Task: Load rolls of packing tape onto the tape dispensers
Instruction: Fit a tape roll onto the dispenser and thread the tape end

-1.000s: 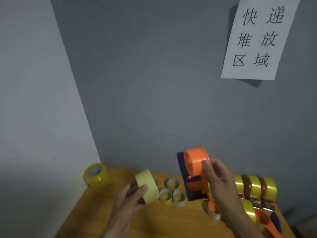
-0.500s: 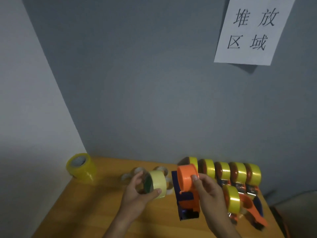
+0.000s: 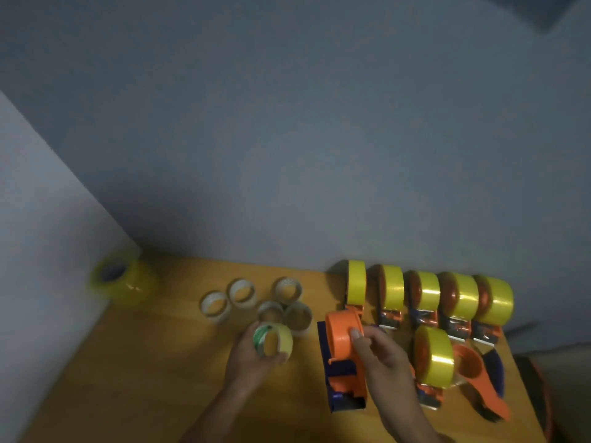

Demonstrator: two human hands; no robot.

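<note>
Six loaded dispensers (image 3: 430, 294) sit by the wall; my right hand (image 3: 380, 353) grips the empty orange dispenser (image 3: 343, 346), my left hand (image 3: 252, 356) clasps a tape roll (image 3: 273, 340) just beside it, not yet mounted.

Bare table (image 3: 134, 372) lies left; empty cores (image 3: 271, 302) and loaded dispensers (image 3: 425, 298) crowd behind.

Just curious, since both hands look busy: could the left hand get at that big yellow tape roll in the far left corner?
Probably not right away. The left hand already holds a tape roll. The big yellow roll sits apart by the wall, with bare table between, so nothing blocks the way.
</note>
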